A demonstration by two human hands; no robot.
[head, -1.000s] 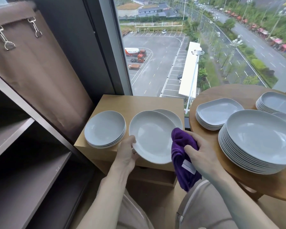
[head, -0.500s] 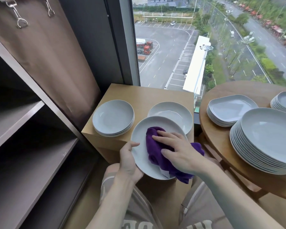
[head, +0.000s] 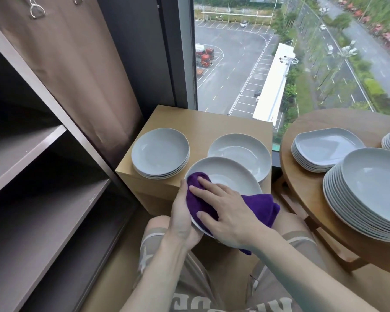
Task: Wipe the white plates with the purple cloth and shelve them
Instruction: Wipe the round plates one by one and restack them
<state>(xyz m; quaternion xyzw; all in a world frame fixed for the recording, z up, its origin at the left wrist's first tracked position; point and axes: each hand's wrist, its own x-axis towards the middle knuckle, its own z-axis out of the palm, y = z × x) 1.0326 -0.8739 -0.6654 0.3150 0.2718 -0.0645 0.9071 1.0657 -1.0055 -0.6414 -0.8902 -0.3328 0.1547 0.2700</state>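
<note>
While the left hand [head: 181, 218] grips the white plate [head: 229, 177] by its rim, wiping goes on.
Spread flat, the right hand [head: 229, 211] presses the purple cloth [head: 260, 207] onto the plate beneath its fingers.

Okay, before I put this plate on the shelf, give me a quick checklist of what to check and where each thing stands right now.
1. Left hand grips the held plate by its rim: ok.
2. Right hand presses the purple cloth flat on the plate: ok.
3. Whole plate wiped: cannot tell.
4. Cloth off the plate for shelving: not ok.
5. Shelf has free space: ok.
6. Underside clean: cannot tell.
</note>
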